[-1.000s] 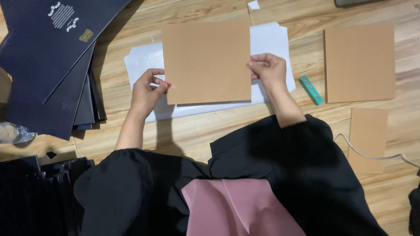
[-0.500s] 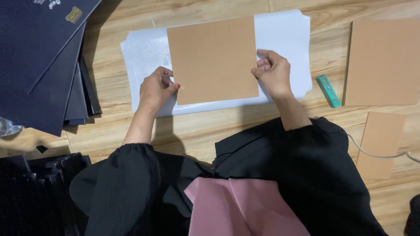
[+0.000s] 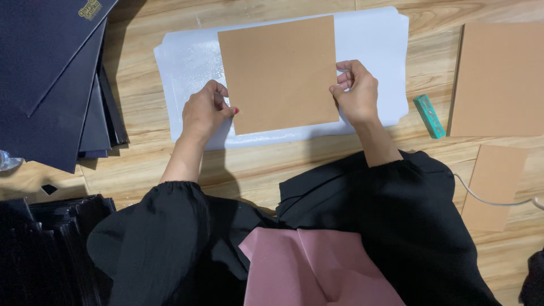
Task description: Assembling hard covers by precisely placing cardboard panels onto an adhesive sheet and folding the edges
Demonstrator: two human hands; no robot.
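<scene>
A brown card (image 3: pixel 277 73) lay flat on a stack of white sheets (image 3: pixel 368 39) spread on the wooden floor (image 3: pixel 141 39). The left hand (image 3: pixel 205 110) pinched the card's left edge near its lower corner, fingers curled together. The right hand (image 3: pixel 356 90) gripped the card's right edge at mid-height, fingertips (image 3: pixel 341 76) closed on it. A pile of dark blue boards (image 3: pixel 51 73) sat at the floor's left edge. A green tool (image 3: pixel 429 116) lay just right of the white sheets. A larger brown board (image 3: pixel 498 79) rested at the right edge, a smaller brown piece (image 3: pixel 496 187) below it, and a white cable (image 3: pixel 493 201) crossed that piece.
</scene>
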